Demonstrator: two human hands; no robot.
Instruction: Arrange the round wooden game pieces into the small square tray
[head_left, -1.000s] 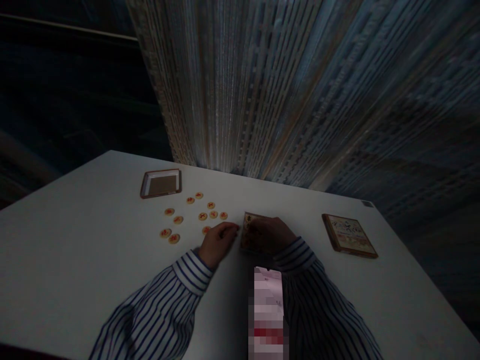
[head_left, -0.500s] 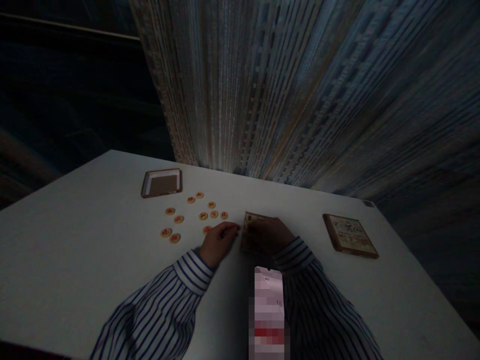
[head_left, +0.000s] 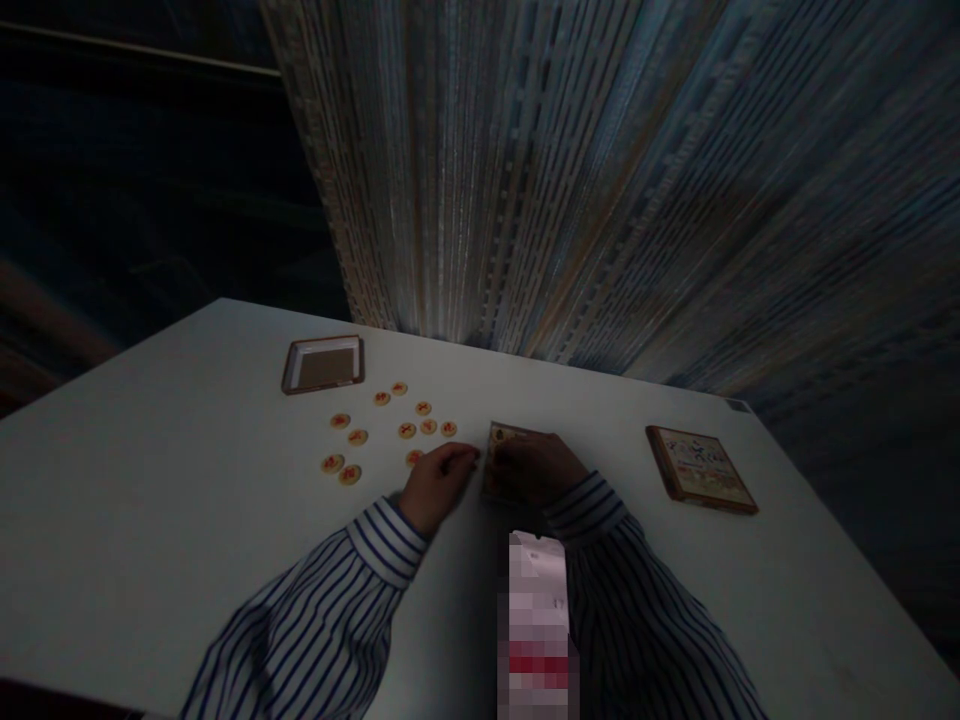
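My left hand is closed in a pinch beside the near-left edge of a small clear-sided box. What its fingertips hold, if anything, is too small to make out. My right hand reaches over that box and covers most of it, its fingers curled down. Whatever those fingers grip is hidden in the dark. To the left lie several round xiangqi pieces with red characters. One xiangqi piece is partly behind my left hand.
A shallow open box lid lies at the back left. On the right, a flat brown box with a printed cover rests on the white table. A lit phone screen is between my forearms. A striped curtain hangs behind.
Both hands stay almost where they were, at the small box. The number on the lit screen has gone from 16 to 17. The xiangqi pieces have not moved on the table.
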